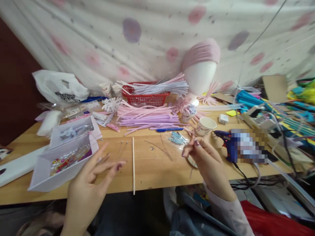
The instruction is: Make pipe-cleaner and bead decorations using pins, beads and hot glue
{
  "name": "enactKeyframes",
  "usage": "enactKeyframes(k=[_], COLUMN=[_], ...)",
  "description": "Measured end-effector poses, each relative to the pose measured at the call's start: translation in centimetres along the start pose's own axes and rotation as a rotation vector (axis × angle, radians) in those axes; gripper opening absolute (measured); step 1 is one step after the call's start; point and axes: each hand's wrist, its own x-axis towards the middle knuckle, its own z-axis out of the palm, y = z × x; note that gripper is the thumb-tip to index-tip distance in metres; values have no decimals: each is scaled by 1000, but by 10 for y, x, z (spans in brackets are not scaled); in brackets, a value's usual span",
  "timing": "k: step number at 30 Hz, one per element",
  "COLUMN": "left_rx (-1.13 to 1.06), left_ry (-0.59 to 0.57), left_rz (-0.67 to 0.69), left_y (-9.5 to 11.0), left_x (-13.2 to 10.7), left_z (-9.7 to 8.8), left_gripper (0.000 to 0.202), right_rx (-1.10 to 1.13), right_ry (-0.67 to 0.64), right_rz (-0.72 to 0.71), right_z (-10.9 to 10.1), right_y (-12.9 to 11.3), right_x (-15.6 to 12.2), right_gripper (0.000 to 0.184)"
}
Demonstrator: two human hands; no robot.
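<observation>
My left hand (92, 178) hovers over the front edge of the wooden table (152, 173), palm turned inward, fingers spread and holding nothing. It is beside a white box of coloured beads (62, 162) and a thin wooden stick (133, 164). My right hand (205, 157) is raised over the table to the right, fingers curled in a loose pinch; what they hold, if anything, is too small to make out. It is close to a paper cup (206, 126) and a blue glue gun (227, 141).
Pink and lilac pipe cleaners (147, 118) lie in a pile mid-table, behind them a red basket (145, 96) with more. A foam head with a pink cap (200, 67) stands at the back. A blue pen (169, 129), a rhinestone packet (177, 138), cables and clutter fill the right.
</observation>
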Motion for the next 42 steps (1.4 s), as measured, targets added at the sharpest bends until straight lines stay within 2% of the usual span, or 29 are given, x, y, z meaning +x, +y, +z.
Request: enactKeyframes(k=[2, 3, 5, 7, 8, 11, 13, 15, 19, 22, 24, 27, 29, 31, 34, 38, 40, 42], left_rx=[-12, -24, -63, -88, -100, -224, -346, -454, -609, -637, -654, -689, -713, -731, -707, -652, -695, -796], left_ry=[-30, -49, -102, -170, -206, -365, -480, -545, -592, -589, -572, -467, -360, -309, -375, -519, -466, -355], left_rz=[-45, -25, 43, 86, 85, 77, 53, -35, -193, -230, -317, -433, -431, -425, -415, -319, -323, -351], left_y=[5, 7, 12, 20, 24, 38, 44, 45, 37, 29, 26, 22, 20, 20, 25, 29, 28, 24], left_x=[-5, -6, -6, -2, 0, 4, 2, -2, -8, -7, -4, -1, 0, 0, -2, -8, -8, -7], left_z=[7, 10, 17, 27, 34, 61, 80, 94, 104, 99, 94, 90, 89, 91, 94, 95, 94, 92], left_gripper=[30, 25, 31, 23, 18, 23, 26, 28, 27, 20, 21, 26, 30, 34, 36, 32, 31, 32], right_rx=[-33, -37, -37, -42, -48, -76, -132, -199, -308, -397, -465, -540, -530, -446, -282, -230, -292, -374], right_ry=[-50, -76, -132, -193, -228, -366, -478, -578, -687, -726, -755, -803, -835, -853, -858, -858, -908, -938], right_rz=[1, 4, 20, 34, 41, 62, 64, 58, 76, 41, 20, 58, 116, 189, 272, 297, 307, 319], right_z=[5, 6, 10, 12, 13, 18, 21, 24, 27, 25, 22, 20, 20, 22, 27, 30, 28, 24], right_y=[2, 3, 4, 5, 5, 7, 8, 8, 11, 13, 11, 6, 4, 6, 14, 19, 17, 13], right_x=[-1, -2, -3, -5, -6, -8, -9, -9, -6, -4, -2, 1, 3, 2, 0, -2, -1, 1], right_gripper=[19, 19, 19, 19, 20, 21, 22, 24, 32, 31, 26, 21, 24, 34, 39, 35, 36, 32])
